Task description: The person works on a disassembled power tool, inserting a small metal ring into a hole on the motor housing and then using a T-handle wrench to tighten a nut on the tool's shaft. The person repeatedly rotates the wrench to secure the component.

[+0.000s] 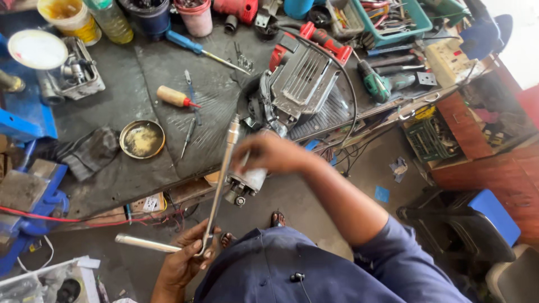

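My left hand [188, 255] grips a long chrome L-shaped wrench [220, 179] at its bend; one arm runs up toward the bench edge, the other points left below the bench. My right hand [269, 152] holds a grey metal motor part [245, 184] by its top, next to the wrench's upper end. A big power tool with a red handle and grey finned body [297, 78] lies on the dark workbench [129, 174] just beyond my right hand.
On the bench lie a round metal dish [142, 139], a wooden-handled awl [175, 97], a blue screwdriver [196, 47], a dark rag [90, 151], a green drill [377, 84], tubs and a teal tray [393, 22]. Blue vise [25, 185] at left; chair [483, 224] at right.
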